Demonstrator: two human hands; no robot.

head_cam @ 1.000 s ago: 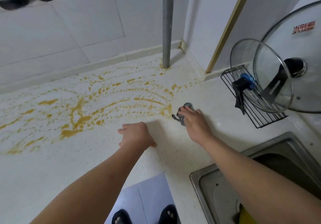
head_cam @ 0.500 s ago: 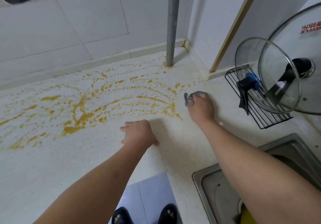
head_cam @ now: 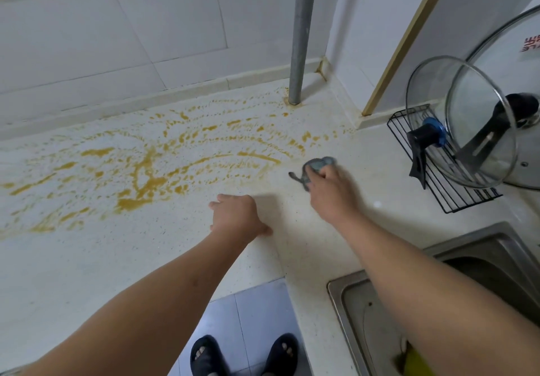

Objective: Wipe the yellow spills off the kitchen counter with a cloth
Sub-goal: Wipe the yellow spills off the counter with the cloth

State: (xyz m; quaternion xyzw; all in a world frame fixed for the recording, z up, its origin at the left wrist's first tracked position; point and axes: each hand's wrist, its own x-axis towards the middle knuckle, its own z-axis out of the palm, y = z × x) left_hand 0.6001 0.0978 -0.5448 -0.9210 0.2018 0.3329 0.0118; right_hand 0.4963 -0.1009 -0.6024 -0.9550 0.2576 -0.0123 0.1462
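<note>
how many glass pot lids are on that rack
2. A smaller lid stands in the black wire rack; a larger lid leans behind it at the frame's right edge, partly cut off.

I look down on a pale speckled kitchen counter (head_cam: 87, 259) smeared with yellow spills (head_cam: 146, 171) across its far half. A crumpled grey-blue cloth (head_cam: 317, 165) lies at the smears' right edge, a black wire rack (head_cam: 455, 197) sits far right, and a steel sink (head_cam: 359, 317) is set in near right.
</note>
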